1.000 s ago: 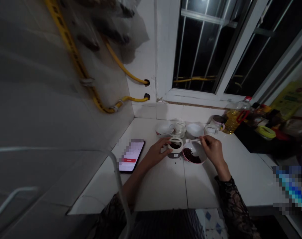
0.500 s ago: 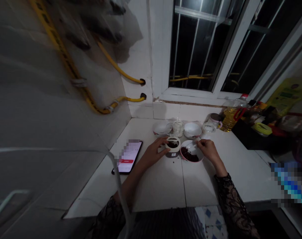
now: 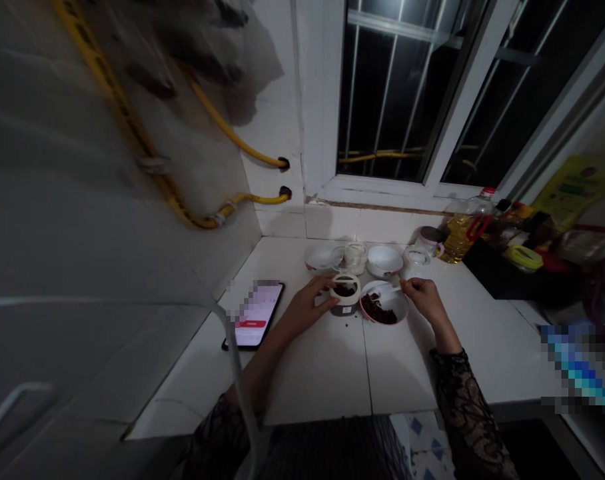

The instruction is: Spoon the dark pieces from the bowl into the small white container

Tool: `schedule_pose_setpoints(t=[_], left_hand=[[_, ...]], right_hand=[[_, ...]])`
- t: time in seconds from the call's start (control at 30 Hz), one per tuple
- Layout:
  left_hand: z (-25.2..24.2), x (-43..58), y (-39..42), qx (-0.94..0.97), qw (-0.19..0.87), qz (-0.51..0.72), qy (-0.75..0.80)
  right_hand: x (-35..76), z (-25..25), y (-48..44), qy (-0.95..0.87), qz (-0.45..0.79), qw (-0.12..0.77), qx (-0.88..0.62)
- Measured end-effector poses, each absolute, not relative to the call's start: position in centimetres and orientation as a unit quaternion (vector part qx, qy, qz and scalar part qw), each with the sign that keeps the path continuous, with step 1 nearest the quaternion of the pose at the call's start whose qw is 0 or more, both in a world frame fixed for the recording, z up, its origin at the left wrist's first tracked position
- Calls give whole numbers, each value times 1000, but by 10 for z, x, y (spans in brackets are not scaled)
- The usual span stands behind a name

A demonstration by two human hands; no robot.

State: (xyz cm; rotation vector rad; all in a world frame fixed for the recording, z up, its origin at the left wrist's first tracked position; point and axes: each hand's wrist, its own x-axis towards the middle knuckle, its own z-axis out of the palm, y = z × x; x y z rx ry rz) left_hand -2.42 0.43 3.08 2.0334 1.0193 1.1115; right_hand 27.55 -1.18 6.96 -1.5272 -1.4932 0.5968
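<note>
My left hand (image 3: 310, 308) is wrapped around the left side of a small jar (image 3: 347, 310) with a pale rim and dark, crumbly contents, which stands on the counter. Touching or nearly touching it on the right is a white bowl (image 3: 398, 309) with a pinkish outside. Dark reddish-brown bits (image 3: 380, 311) lie in the bowl's bottom and left side. At the bowl's right rim, my right hand (image 3: 425, 300) pinches the handle of a white spoon (image 3: 391, 291), whose other end reaches down into the bowl toward the bits.
A lit phone (image 3: 259, 313) lies left of my forearm. Behind the jar stand another white bowl (image 3: 385, 260), a clear bowl (image 3: 322, 259) and pale-lidded jars (image 3: 355, 257). An oil bottle (image 3: 457, 237) and a dark condiment box (image 3: 497, 273) are at the right. A few crumbs dot the counter.
My right hand has shifted slightly right, and more of the spoon shows above the bits. The bits in the bowl look stirred about. My left hand stays at the jar.
</note>
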Motion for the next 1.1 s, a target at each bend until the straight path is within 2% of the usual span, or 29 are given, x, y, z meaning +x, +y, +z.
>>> schedule_pose_setpoints(t=[0.4, 0.8, 1.1], left_hand=[[30, -24, 5, 763, 304, 422, 383], [31, -24, 4, 766, 293, 418, 390], [31, -23, 5, 766, 295, 423, 384]], right_hand=[[276, 65, -10, -591, 246, 436, -632], [276, 65, -8, -560, 323, 451, -616], [275, 67, -9, -556, 333, 458, -609]])
